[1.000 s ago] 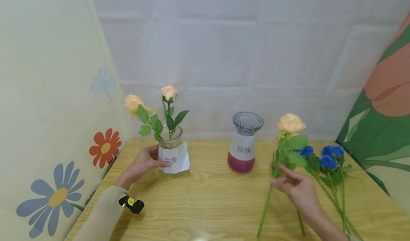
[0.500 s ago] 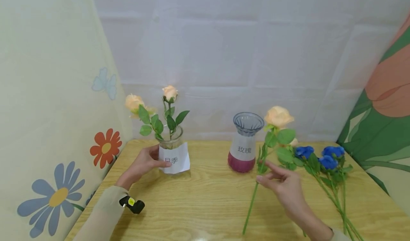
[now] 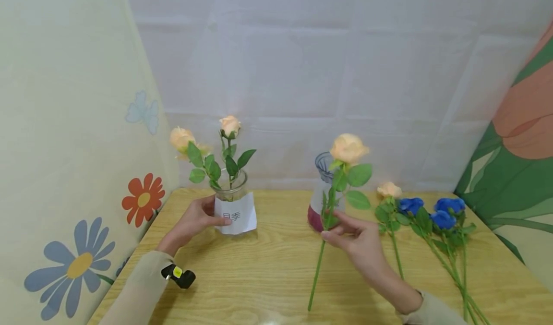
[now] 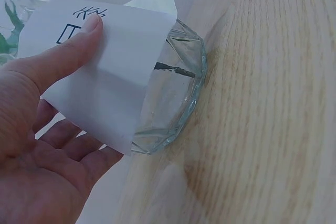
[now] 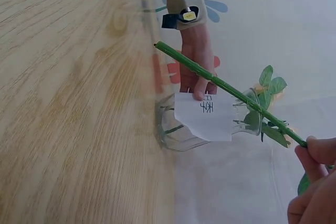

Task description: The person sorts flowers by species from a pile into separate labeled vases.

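My left hand (image 3: 194,223) grips a clear glass vase (image 3: 231,190) on the table, its thumb lying across the white paper label (image 4: 121,51). Two peach roses (image 3: 231,125) with green leaves stand in that vase. A third peach rose (image 3: 349,147) is pinched by the stem between the thumb and fingers of my right hand (image 3: 360,248). Its green stem (image 5: 226,86) slants down below the hand, bare at the lower end. Behind this rose, partly hidden, stands a grey-blue and magenta vase (image 3: 317,195) with a white label.
On the right of the table (image 3: 259,277) lie another peach rose (image 3: 390,190) and several blue roses (image 3: 442,218), stems toward me. A white cloth (image 3: 276,75) hangs behind, with flower-printed cloth at both sides. A black device with a yellow tag (image 3: 178,273) is on my left wrist.
My right hand has carried the peach rose leftward, away from the other flowers and in front of the magenta vase. My left hand has stayed on the glass vase.
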Tool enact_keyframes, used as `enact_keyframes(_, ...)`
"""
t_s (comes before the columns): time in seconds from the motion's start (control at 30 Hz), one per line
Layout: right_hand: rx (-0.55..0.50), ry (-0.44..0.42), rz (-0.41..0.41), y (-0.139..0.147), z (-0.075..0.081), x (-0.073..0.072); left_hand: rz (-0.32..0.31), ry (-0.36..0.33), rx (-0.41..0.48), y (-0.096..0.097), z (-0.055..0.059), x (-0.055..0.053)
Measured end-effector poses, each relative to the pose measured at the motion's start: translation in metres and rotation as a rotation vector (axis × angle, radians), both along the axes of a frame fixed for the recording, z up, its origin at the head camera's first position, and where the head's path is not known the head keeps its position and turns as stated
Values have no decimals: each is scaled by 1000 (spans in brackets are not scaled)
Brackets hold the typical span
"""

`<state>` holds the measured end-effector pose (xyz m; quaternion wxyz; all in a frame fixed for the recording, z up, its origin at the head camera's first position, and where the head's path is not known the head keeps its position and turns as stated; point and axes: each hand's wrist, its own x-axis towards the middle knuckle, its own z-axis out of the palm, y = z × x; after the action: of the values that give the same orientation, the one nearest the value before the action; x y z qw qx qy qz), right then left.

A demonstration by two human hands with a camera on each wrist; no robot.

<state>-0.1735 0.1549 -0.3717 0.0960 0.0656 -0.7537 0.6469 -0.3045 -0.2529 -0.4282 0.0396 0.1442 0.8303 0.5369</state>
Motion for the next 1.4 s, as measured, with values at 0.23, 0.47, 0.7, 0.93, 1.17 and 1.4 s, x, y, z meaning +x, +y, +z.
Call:
enact_keyframes(0.23, -29, 14, 41, -18, -3, -7, 1, 5, -2, 0, -1, -1)
enact_keyframes(0.47, -48, 38, 74, -35, -6, -16, -7, 5, 6, -1, -2, -2)
enact_keyframes(0.7, -58, 64, 125, -56, -9, -29, -6, 1, 10, -1, -3, -2)
enact_keyframes(0.93, 6, 85, 152, -76, -12, -38, -8, 10, 9, 0, -3, -1)
enact_keyframes(1.17, 53, 105, 123, -89, -11, -48, -6, 13, 12, 1, -3, -2)
enact_keyframes(1.4, 33, 149, 105, -104, 3, -66, -8, 10, 18, 0, -4, -1)
